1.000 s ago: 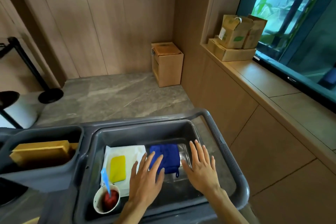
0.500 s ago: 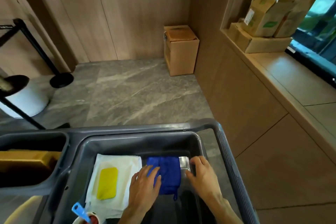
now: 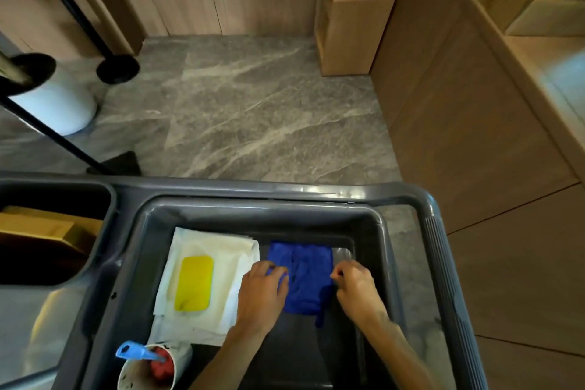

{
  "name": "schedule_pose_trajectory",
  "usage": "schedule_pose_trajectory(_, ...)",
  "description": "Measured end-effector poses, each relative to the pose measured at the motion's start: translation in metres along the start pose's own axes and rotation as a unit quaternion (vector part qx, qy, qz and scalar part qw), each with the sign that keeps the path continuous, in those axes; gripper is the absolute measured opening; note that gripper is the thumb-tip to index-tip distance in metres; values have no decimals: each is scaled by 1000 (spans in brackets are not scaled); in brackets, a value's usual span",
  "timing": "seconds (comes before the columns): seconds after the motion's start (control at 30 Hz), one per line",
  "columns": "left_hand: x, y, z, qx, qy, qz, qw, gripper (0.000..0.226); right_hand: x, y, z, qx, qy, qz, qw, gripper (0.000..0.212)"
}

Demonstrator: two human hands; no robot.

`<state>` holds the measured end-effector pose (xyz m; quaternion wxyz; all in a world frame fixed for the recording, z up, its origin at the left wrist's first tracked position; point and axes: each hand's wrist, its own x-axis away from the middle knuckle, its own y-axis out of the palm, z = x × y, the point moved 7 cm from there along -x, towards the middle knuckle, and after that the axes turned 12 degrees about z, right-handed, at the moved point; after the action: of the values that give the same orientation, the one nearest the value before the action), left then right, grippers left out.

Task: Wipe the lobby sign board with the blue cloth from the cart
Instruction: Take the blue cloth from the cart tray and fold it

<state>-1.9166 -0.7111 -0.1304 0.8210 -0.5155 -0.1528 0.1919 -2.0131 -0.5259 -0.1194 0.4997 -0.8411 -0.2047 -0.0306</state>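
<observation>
The blue cloth point(image 3: 305, 275) lies crumpled in the grey cart's top tray point(image 3: 253, 209), right of centre. My left hand point(image 3: 261, 291) is curled on the cloth's left edge, fingers pinching the fabric. At the cloth's right edge my right hand point(image 3: 356, 290) also has its fingers curled, gripping the fabric there. A small loop of the cloth hangs out at its near corner. No sign board shows in this view.
A yellow sponge point(image 3: 193, 283) rests on white cloths point(image 3: 221, 250) left of the blue cloth. A paper cup point(image 3: 142, 370) with a blue-handled tool stands at the tray's near left. Beyond the cart: marble floor, a cardboard box point(image 3: 351, 16), a black stanchion base point(image 3: 117, 68), a white bin point(image 3: 57, 108).
Both hands went from flat and spread above the tray to curled onto the blue cloth's two edges. The view tilted downward, closer over the cart.
</observation>
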Motion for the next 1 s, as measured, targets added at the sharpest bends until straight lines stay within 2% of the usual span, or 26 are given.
schedule_pose_trajectory(0.13, -17, 17, -5, 11, 32, -17, 999, 38, -14, 24, -3, 15, 1, 2, 1000, 16)
schedule_pose_trajectory(0.33, -25, 47, -23, -69, 30, -78, 994, 74, -29, 68, -14, 35, -64, 17, 997, 36)
schedule_pose_trajectory(0.4, -28, 49, -27, -63, 22, -81, 994, 77, -30, 72, -11, 50, -76, 40, 995, 38)
schedule_pose_trajectory(0.6, -20, 41, -44, -62, -3, -65, 996, 66, -14, 63, 3, 78, -105, 75, 989, 53)
schedule_pose_trajectory(0.77, -19, 35, -52, -71, -24, -58, 995, 59, -12, 59, 7, 111, -108, 58, 986, 57)
schedule_pose_trajectory(0.83, -20, 35, -53, -66, -32, -49, 996, 58, -11, 65, 8, 158, -126, 49, 978, 53)
schedule_pose_trajectory(0.9, -22, 35, -51, -79, -31, -41, 996, 55, -17, 64, 9, 132, -86, 82, 984, 39)
schedule_pose_trajectory(0.97, -25, 35, -47, -98, -27, -29, 994, 50, -25, 62, 15, 2, 35, 135, 990, 23)
schedule_pose_trajectory(1.0, -27, 35, -47, -98, -28, -20, 995, 46, -23, 67, 13, -44, 42, 117, 991, 17)
